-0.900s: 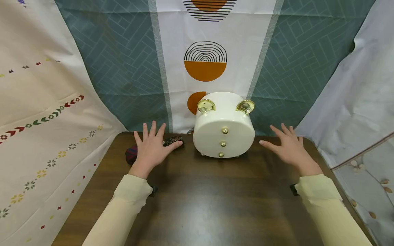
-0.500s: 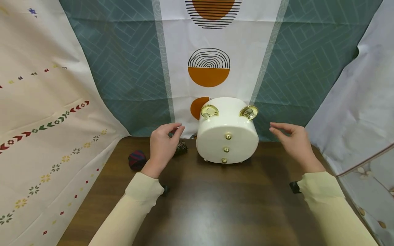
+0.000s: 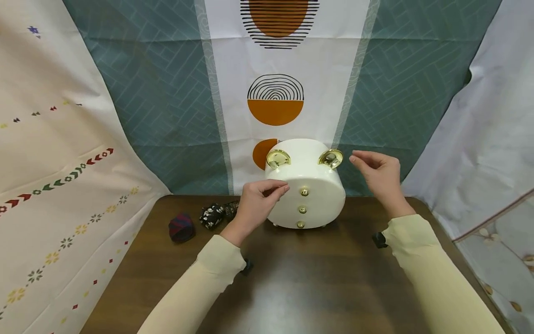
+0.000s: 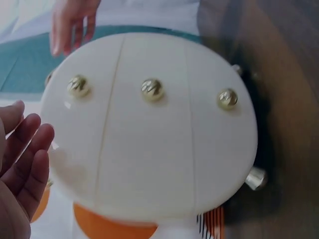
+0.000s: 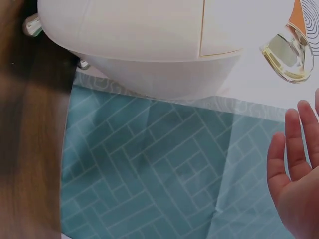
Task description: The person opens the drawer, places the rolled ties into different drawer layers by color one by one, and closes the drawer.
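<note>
A white oval drawer box [image 3: 304, 204] with gold knobs [image 4: 152, 89] down its front stands at the table's back. Gold ear-shaped pieces sit on its upper edge, one at the left [image 3: 278, 158] and one at the right [image 3: 331, 158]. My left hand [image 3: 256, 202] is in front of the box's left side, thumb and fingers brought near each other with nothing between them. Beside the right ear piece, my right hand [image 3: 377, 178] is raised, its fingers loosely bent and bare. In the right wrist view, its fingers [image 5: 295, 149] are just below that ear piece.
Left of the box lie a rolled red-and-blue striped cloth [image 3: 181, 227], a black-and-white patterned bundle [image 3: 212, 215] and a dark patterned bundle [image 3: 231, 209], partly behind my left hand. Printed cloths [image 3: 167, 93] hang behind and beside the brown table [image 3: 292, 278].
Both hands had spread fingers; these have drawn in toward the thumbs. My left hand has moved right to the box's front, and my right hand left toward the right ear piece.
</note>
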Available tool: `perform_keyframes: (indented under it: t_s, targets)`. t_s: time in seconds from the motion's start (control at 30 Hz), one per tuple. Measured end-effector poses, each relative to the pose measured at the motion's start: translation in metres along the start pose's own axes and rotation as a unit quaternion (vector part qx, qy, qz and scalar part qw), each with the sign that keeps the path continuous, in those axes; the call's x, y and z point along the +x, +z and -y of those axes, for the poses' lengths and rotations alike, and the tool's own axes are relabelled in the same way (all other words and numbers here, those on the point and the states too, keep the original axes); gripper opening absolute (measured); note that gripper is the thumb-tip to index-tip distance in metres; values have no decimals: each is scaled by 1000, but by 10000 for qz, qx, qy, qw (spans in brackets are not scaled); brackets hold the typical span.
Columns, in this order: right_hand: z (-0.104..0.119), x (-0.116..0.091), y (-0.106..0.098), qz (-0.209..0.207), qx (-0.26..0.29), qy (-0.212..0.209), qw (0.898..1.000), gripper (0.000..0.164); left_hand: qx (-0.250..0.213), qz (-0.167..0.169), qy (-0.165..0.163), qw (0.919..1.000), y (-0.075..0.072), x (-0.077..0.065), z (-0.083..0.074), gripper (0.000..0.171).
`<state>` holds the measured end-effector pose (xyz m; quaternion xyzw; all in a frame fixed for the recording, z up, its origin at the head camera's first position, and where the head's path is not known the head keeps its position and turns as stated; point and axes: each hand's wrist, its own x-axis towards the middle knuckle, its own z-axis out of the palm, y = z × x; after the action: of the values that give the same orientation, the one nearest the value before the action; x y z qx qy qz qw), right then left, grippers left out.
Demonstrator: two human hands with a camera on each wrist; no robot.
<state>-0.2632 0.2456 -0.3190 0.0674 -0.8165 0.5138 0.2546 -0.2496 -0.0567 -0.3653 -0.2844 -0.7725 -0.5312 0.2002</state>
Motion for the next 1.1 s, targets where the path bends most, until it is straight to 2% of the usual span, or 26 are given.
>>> perform_keyframes:
  t_s: [0.13, 0.27, 0.37, 0.57, 0.87, 1.1]
  targets:
    - [-12, 13, 6, 329, -98, -58, 9994, 32, 41, 204, -113, 9997, 14, 0, 2, 16]
    - [5, 17, 9, 590, -56, 59, 9982, 34, 354, 320, -110, 9988, 21, 3, 1, 13]
    - [23, 15, 8, 699, -2, 209, 9973, 34, 367, 390, -101, 9985, 25, 5, 1, 13]
    - [20, 19, 13, 730, 119, 267, 9969, 34, 238, 579, -235, 9978, 32, 7, 5, 18]
    - [-8, 34, 15, 763, 131, 279, 9966, 32, 475, 880, -409, 9941, 36, 13, 4, 21]
    - [8, 24, 21, 696, 437, 279, 9962, 30, 199, 988, -785, 9918, 36, 9, 7, 20]
